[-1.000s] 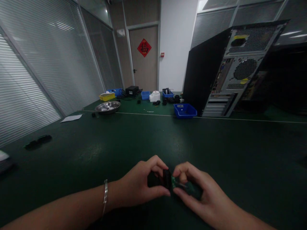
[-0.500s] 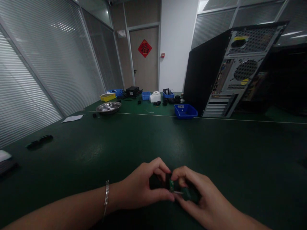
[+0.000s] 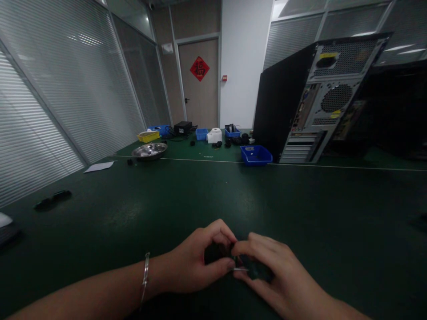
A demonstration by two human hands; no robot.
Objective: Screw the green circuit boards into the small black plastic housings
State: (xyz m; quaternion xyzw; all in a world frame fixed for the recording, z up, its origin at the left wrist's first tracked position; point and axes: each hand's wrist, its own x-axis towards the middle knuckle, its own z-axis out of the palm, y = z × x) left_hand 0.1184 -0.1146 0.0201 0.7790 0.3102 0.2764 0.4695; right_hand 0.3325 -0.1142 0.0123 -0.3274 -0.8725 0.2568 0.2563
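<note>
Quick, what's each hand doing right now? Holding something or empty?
Left hand: closed, pinching a small black part.
Right hand: closed on a small green piece, pressed against the black part.

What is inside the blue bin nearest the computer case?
The blue bin faces the camera with its rim and inner walls showing; a small pale item sits near its back edge. Its floor is hidden by the front wall, so any other contents cannot be seen.

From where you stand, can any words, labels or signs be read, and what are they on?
"福": red diamond sign on the door.
Yellow stickers on the computer case: too blurred to read.
Small part between the left hand and right hand: no readable text.
</note>
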